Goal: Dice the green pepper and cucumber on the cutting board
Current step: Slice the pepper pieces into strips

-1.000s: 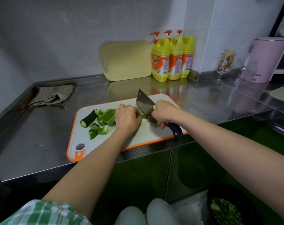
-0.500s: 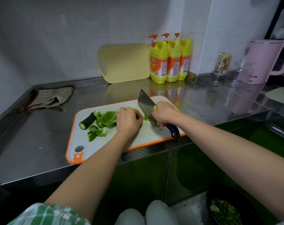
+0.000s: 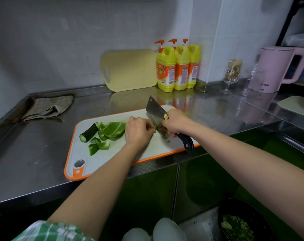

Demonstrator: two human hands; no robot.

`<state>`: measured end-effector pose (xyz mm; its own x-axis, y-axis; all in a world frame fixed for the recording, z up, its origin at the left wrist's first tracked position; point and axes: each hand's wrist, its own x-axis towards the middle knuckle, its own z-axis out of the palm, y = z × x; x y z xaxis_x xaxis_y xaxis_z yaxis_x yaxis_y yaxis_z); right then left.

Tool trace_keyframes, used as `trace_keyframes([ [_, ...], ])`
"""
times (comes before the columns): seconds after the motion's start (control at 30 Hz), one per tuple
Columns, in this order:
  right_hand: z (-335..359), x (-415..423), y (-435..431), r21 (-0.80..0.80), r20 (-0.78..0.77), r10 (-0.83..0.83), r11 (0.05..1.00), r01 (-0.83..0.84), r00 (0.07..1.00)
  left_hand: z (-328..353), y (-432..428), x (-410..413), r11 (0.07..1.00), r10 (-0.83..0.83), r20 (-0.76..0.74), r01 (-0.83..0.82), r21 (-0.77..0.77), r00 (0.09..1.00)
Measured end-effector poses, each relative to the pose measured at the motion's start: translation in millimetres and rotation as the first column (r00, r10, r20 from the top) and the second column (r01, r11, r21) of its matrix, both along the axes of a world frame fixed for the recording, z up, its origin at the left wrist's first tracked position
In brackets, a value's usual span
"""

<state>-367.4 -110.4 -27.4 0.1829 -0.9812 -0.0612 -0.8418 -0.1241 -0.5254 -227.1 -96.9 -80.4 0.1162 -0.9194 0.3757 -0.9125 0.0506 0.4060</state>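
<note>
Centrally, steel counter (image 3: 43, 153) carries orange-rimmed cutting board (image 3: 113, 159). Cleaver (image 3: 155, 113) stands edge-down on the board's right half, right hand (image 3: 176, 121) wrapped round its handle. Left hand (image 3: 138, 132), fingers curled, pins a small green bit (image 3: 154, 130) beside the blade. Green pepper pieces (image 3: 114, 129) lie left of that hand; cucumber stub (image 3: 88, 132) further left.

Both bare forearms reach toward 12 o'clock, converging. Left hand (image 3: 138, 132), knuckles up, curls its fingers (image 3: 150, 126) onto a pepper strip (image 3: 154, 130); at its 3 o'clock the right hand (image 3: 176, 121) grips the cleaver (image 3: 155, 113).
</note>
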Motion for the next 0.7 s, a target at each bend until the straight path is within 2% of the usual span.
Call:
trace_keyframes([
  [0.13, 3, -2, -1, 0.006, 0.019, 0.013, 1.0, -0.013, 1.0, 5, -1, 2, 0.998, 0.028, 0.039, -0.026, -0.061, 0.999],
  [0.23, 4, 0, 2, 0.021, -0.007, 0.037, 0.999, -0.036, 0.999, 8, -2, 4, 0.999, 0.023, 0.086, -0.02, -0.034, 0.996],
  [0.43, 0, -1, 3, 0.0, -0.026, 0.028, 1.0, -0.028, 0.999, 3, 3, 6, 1.0, 0.002, -0.005, -0.002, 0.017, 1.0],
  [0.57, 4, -2, 3, -0.04, -0.012, 0.017, 0.999, -0.017, 1.0, 1, 3, 7, 0.999, 0.037, 0.018, -0.037, 0.02, 0.999],
  [0.7, 9, 3, 11, -0.01, -0.059, 0.042, 0.999, -0.042, 0.997, 1, 3, 5, 0.998, 0.045, 0.015, -0.045, 0.037, 0.999],
])
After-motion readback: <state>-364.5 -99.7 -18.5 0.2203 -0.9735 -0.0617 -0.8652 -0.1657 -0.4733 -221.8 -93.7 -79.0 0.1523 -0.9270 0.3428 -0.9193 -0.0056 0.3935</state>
